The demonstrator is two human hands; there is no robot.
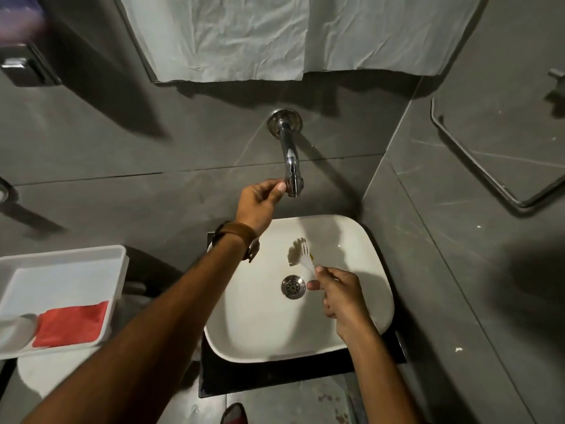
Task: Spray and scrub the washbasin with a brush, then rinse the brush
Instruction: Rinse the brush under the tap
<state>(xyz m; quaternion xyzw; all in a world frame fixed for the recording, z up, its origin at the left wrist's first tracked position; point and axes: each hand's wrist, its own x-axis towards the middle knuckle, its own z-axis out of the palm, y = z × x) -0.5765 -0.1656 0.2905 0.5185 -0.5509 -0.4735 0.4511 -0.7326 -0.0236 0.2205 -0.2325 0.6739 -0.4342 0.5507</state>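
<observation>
Brush [298, 251] gripped in right hand [342, 296] over washbasin [360, 240] for rinsing, left hand [260, 203] at twelve o'clock pinching tap [292, 175] for water.

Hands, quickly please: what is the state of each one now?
Left hand: fingertips closed on the end of the chrome wall tap.
Right hand: closed, holding the white plastic brush.

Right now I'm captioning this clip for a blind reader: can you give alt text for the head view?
Over a white washbasin, the right hand holds a white brush above the drain while the left hand touches the tip of a chrome wall tap. A white tray with a red cloth sits to the left.
</observation>
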